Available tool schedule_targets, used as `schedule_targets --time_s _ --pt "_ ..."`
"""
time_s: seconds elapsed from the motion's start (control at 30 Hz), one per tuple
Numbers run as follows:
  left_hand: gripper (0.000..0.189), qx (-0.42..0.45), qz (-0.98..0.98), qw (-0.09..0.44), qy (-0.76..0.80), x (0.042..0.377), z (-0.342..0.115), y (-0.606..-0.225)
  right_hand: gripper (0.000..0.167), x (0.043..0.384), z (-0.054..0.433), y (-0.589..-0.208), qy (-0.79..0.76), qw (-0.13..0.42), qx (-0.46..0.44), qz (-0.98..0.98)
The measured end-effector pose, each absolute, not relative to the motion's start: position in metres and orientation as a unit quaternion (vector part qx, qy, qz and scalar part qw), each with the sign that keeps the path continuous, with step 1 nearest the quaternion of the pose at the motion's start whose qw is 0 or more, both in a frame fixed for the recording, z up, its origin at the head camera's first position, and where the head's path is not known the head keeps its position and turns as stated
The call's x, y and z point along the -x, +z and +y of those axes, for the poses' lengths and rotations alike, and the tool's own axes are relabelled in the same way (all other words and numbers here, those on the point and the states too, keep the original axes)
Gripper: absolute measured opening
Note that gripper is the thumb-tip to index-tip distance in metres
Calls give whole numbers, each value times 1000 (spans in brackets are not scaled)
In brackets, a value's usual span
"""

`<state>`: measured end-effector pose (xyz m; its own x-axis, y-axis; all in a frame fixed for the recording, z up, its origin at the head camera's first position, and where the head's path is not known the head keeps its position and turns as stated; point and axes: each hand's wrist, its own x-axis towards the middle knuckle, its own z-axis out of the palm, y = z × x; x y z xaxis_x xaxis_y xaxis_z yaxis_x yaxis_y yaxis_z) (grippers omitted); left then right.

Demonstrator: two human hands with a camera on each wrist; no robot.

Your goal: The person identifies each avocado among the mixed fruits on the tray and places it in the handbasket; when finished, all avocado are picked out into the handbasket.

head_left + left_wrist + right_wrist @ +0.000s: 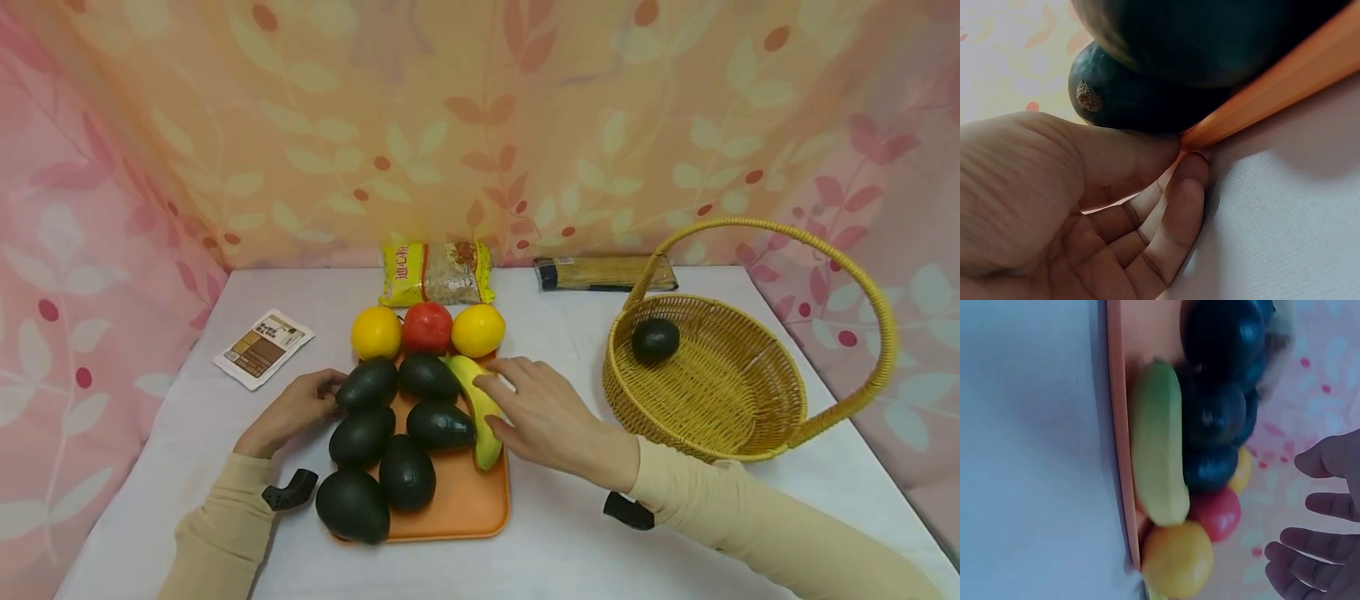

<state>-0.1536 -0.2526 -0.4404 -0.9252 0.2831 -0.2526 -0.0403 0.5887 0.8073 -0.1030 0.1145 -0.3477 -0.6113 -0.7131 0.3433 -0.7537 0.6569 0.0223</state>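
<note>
My left hand (pixel 296 410) pinches the left edge of an orange tray (pixel 468 504). In the left wrist view, the thumb lies over the tray's rim (pixel 1279 84) and the fingertips are at its underside. Several dark avocados (pixel 363 438) crowd the tray. A yellow banana (pixel 487 450) with a green end lies along its right side. Over that banana hovers my right hand (pixel 551 417), its fingers spread and holding nothing; the right wrist view shows them apart from the fruit. A red tomato-like fruit (pixel 427 328) sits at the far end between two yellow round fruits (pixel 377 333).
To the right stands a wicker basket (pixel 618 383) with a tall handle and one avocado (pixel 656 340) inside. At the back lie a yellow pasta bag (pixel 437 273) and a pack of dry noodles (pixel 600 273). A white-and-brown packet (pixel 264 348) is on the left.
</note>
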Motion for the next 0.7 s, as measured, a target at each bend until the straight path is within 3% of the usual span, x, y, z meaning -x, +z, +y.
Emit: schedule_targets --time_s 0.7 --pt "39 -73 871 170 456 152 -252 -442 55 81 59 -396 -24 128 -515 -847"
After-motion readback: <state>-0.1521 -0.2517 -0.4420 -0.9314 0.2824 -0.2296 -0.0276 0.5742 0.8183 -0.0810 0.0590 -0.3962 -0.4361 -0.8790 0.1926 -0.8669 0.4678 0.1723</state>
